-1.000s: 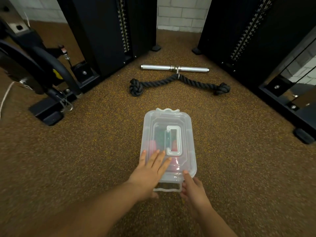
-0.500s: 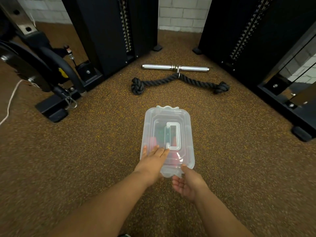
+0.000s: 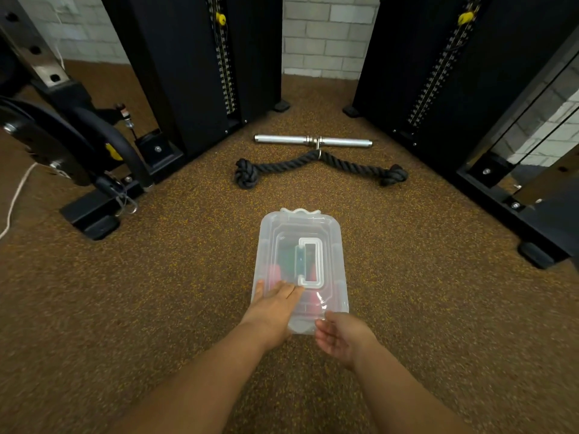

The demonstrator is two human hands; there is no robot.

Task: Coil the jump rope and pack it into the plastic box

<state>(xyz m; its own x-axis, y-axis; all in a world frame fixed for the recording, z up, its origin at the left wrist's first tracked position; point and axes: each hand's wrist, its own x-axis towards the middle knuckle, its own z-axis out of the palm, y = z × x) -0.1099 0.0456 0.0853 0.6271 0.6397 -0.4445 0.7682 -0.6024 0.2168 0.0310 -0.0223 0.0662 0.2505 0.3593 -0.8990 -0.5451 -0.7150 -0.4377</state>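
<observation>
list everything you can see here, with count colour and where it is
plastic box: 1, clear, lid on, floor centre; red and green shapes show faintly through it
lid handle: 1, white, folded flat on the lid
metal bar: 1, silver, floor beyond the box
thick rope: 1, black, knotted ends, just in front of the bar
weight machines: 2, black, far left and far right
weight plate: 1, black, left edge
thin cord: 1, white, far left floor
floor: brown, speckled
wall: pale brick, back
left hand: flat on the lid's near end
right hand: open, at the box's near edge
</observation>
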